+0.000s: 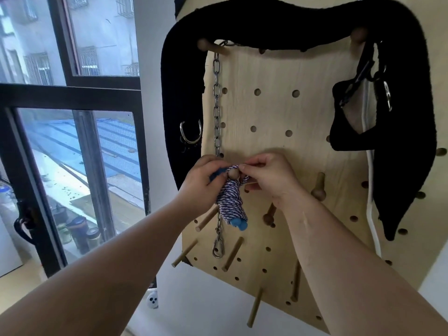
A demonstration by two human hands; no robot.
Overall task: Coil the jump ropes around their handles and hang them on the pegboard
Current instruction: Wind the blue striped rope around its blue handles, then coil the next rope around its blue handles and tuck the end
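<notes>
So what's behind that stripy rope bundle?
The wooden board with holes, and a metal chain that runs down behind the bundle and comes out below it. The peg's round knob pokes out at the top. The peg's stem is hidden.

Window and white wall in soft daylight

A large window (101, 57) with a dark frame (70, 92) takes the left side. Through the glass a grey building (24, 32) with barred windows is seen, and lower a blue roof (116, 139). Some dark jars (82, 234) stand low behind the glass. A white wall (152, 20) is just right of the window. At the lower left is a pale floor (19, 287).
</notes>
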